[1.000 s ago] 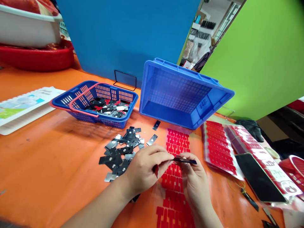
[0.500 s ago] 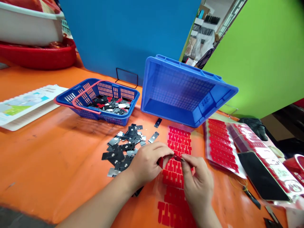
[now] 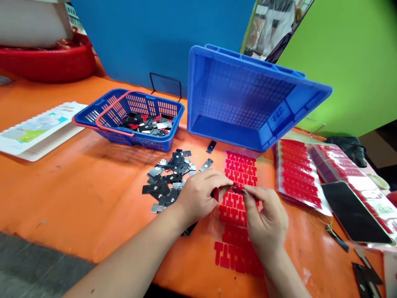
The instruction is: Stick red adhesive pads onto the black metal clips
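Note:
Over a clear sheet of red T-shaped stickers (image 3: pixel 230 253), my left hand (image 3: pixel 203 192) and my right hand (image 3: pixel 267 213) meet, fingertips closed. Pinched between them is a small dark plate with red on it (image 3: pixel 237 189), held from either end. A red flap (image 3: pixel 216 193) shows between the left fingers; whether it belongs to the same plate is hidden. Just left of my left hand lies a loose pile of black and silver metal plates (image 3: pixel 159 188). Two single plates (image 3: pixel 206 164) lie beyond the hands.
Behind the pile stands a blue basket (image 3: pixel 155 142) with a pink handle, holding plates. A large blue crate (image 3: pixel 226 134) lies on its side. To the right are stacked red sticker sheets (image 3: pixel 297 176), a phone (image 3: pixel 356 211) and a dark small tool (image 3: pixel 337 239). A notebook (image 3: pixel 37 128) lies left.
The camera view has shifted, so the table's contents sit higher and slightly to the right. Both hands keep their pinch on the small plate, with little change in pose.

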Motion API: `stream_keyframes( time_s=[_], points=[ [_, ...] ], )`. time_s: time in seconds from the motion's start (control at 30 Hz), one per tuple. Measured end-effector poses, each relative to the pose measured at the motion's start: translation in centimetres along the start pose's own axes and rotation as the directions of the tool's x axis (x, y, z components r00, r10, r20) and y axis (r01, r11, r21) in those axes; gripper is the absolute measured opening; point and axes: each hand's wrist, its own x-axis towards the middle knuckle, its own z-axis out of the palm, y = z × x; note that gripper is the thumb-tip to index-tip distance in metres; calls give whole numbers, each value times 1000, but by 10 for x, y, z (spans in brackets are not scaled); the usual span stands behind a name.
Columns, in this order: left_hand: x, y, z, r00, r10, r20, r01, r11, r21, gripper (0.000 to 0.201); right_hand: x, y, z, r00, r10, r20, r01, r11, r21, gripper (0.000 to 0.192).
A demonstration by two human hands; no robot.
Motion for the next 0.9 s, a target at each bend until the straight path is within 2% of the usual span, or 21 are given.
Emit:
stream_keyframes(
  time_s=[0.17,0.33,0.47,0.67,0.9],
  points=[
    [1,1,0,1000,-23,9,23,1000,4,18,-2,2,0,1000,-7,-12,7,1000,-17,23],
    [2,6,-1,999,-40,-12,40,999,36,21,-1,5,1,1000,-4,12,5,995,-104,19],
    [3,7,-2,998,31,-47,-30,999,30,26,1,7,1,999,4,39,3,985,-170,14],
    [0,1,-2,996,90,-13,-89,995,34,34,2,6,0,997,-14,74,28,981,-194,14],
    [0,2,-5,993,120,-11,-119,991,62,28,8,1,3,997,28,-76,-38,990,-132,17]
  ],
)
